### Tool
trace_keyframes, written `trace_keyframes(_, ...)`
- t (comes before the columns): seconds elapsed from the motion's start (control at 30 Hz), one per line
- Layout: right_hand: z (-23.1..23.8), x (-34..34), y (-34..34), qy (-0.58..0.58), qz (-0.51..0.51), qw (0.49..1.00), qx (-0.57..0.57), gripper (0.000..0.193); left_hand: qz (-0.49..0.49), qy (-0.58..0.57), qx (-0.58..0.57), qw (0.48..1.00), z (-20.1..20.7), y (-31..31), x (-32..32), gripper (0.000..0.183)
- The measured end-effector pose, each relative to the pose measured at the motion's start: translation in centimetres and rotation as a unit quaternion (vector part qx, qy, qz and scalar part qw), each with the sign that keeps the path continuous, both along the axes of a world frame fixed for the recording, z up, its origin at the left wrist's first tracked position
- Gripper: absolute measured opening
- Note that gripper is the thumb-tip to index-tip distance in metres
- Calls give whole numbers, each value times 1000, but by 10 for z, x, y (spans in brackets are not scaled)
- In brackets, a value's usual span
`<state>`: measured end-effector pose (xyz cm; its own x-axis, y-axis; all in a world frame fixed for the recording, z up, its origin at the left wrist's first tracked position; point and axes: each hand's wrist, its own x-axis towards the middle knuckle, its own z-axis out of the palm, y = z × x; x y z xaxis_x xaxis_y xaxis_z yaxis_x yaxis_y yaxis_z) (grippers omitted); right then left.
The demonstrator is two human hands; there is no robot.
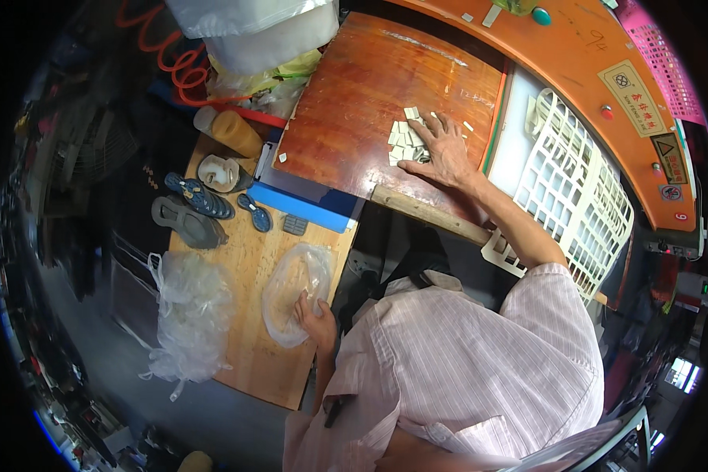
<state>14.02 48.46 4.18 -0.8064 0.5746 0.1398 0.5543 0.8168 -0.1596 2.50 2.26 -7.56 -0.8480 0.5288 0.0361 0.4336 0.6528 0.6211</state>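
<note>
My right hand (444, 153) lies with fingers spread on a pile of small pale square pieces (403, 144), on a glossy red-brown board (346, 102). Part of the pile is under the fingers. Lower left, my left hand (316, 320) is at a clear plastic bag (287, 263) lying on a light wooden bench (252, 346). Its fingers reach over the bag's near side, stretched out and slightly bent. Whether they touch something inside cannot be made out. One loose pale piece (469, 126) lies right of the right hand, another (283, 157) near the board's left edge.
Left of the bag are a heap of clear plastic bags (193, 315), shoe soles (189, 224), a small dark block (295, 225) and tape rolls (236, 134). A white plastic grid basket (574, 189) stands right of my right arm, beside an orange machine (558, 47). A wooden bar (429, 212) edges the board.
</note>
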Motion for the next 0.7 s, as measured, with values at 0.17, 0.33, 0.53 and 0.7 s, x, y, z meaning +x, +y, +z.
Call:
trace_keyframes(0.17,1,1,-4,70,4,997,-12,88,3,-6,13,1000,0,3,-4,43)
trace_keyframes(0.33,-2,-4,-9,66,-12,997,40,79,22,-40,22,999,0,6,-5,43)
trace_keyframes(0.53,-8,-5,8,103,-22,994,18,66,20,-20,21,999,-4,9,-3,41)
trace_keyframes(0.7,-4,1,23,90,-14,996,14,67,37,-27,44,998,-6,7,-1,41)
